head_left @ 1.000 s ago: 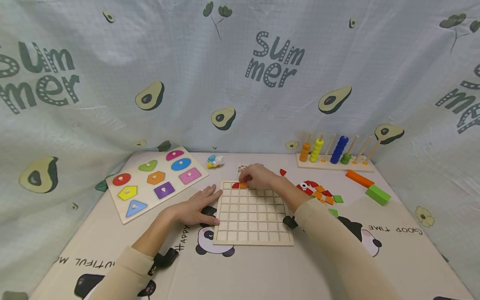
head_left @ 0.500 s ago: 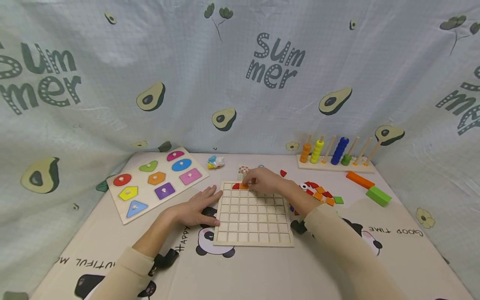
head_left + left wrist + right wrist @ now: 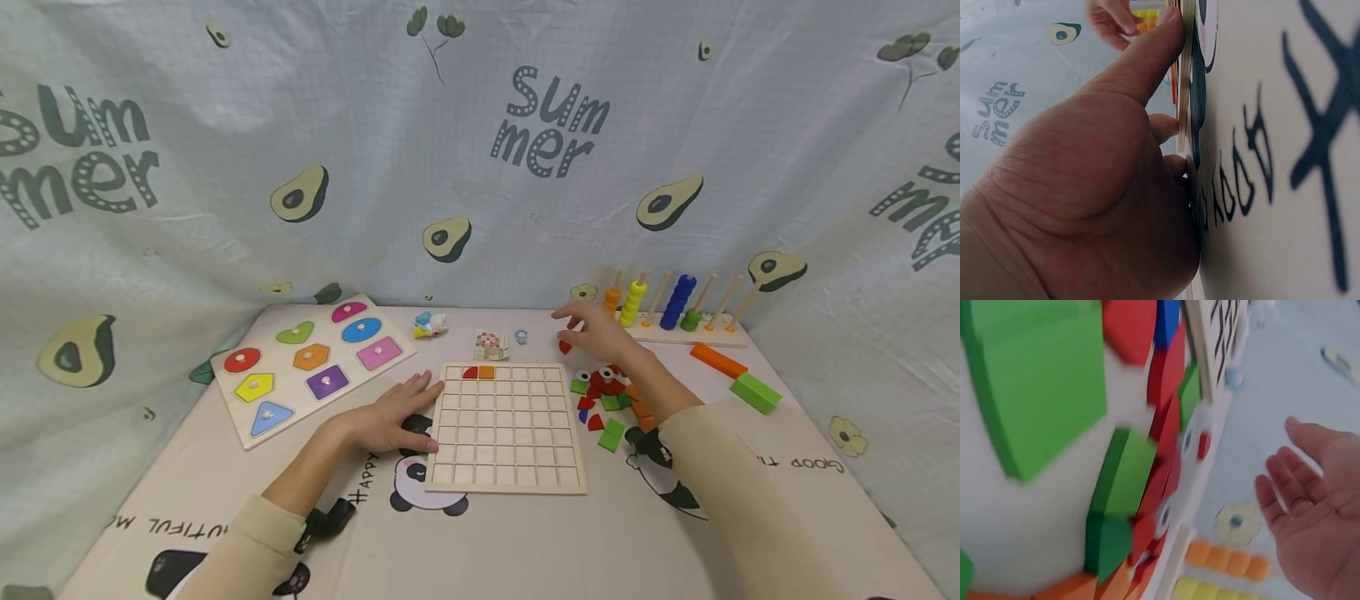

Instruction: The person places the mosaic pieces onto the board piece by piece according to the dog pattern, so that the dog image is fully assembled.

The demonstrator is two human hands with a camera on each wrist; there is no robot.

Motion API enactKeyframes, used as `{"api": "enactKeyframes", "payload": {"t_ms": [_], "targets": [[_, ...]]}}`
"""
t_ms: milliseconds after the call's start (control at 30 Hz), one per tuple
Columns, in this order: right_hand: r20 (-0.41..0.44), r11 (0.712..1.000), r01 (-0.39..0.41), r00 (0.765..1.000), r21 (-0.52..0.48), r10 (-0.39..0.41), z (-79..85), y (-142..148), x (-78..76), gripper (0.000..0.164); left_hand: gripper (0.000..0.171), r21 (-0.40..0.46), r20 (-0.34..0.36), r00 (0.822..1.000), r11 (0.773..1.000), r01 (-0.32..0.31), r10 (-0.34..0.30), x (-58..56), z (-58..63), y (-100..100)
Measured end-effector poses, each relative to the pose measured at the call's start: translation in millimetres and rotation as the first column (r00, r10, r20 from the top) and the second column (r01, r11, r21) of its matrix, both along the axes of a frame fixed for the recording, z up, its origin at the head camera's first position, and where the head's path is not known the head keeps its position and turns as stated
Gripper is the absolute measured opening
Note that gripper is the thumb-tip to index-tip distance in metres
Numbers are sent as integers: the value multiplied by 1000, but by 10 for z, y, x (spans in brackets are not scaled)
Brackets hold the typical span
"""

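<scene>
Two pieces lie in the far row of your wooden grid board: a red round-edged piece in the second cell from your left and an orange square touching it in the third. The board sits flat in front of you, on the panda-printed cloth. Your left hand rests at its left edge, fingers extended and thumb spread, touching the rim and gripping nothing. Your right hand hovers past the far right corner, its fingers loosely spread and its palm bare, with a gap between thumb and fingertips. Just below those fingertips lies a stray red piece; you have no hold on it. Nearer to you, right of the board, loose red pieces crowd together with green, orange and blue ones. Beyond the board's far edge are a picture card and a small blue figure. A bead rack stands behind your right hand, and a shape puzzle lies to your left.
</scene>
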State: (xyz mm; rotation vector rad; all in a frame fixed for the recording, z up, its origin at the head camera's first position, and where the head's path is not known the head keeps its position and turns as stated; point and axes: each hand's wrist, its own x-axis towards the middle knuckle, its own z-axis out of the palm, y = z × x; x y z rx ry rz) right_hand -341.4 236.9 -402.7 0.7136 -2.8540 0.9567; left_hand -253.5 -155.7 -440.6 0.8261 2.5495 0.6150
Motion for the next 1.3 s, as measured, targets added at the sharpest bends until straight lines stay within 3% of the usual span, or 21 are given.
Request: {"api": "enactKeyframes", "payload": {"t_ms": [167,300,433,633,733,833,967,1100,1300], "targets": [[86,994,43,995,96,-51,-103,144,-106,32,98,-1,-3,1000,1000,4,-4,4,-3,-8],[104,986,-42,994,159,26,-204,152,-171,34,98,0,-10,1000,1000,4,-4,5,0,-9],[69,963,-122,992,239,108,-249,138,-195,37,99,5,-7,1000,1000,3,-3,5,9,-1],[-30,941,-94,994,324,109,-210,154,-167,19,98,6,-14,1000,1000,8,-8,6,6,0],[-19,949,-64,997,310,74,-193,201,-151,12,98,6,-16,1000,1000,15,-15,7,10,-5],[51,967,-19,999,254,6,-168,259,-140,12,98,5,-12,1000,1000,14,-14,10,22,-12],[139,994,41,989,98,-55,-77,275,-123,15,98,2,-7,1000,1000,5,-5,10,25,-16],[114,999,28,993,-25,-25,51,171,-92,15,98,-1,-9,1000,1000,4,-4,7,14,-18],[83,997,-13,996,-73,19,132,-175,-25,9,98,8,-9,1000,1000,7,-7,7,-8,-16]]}}
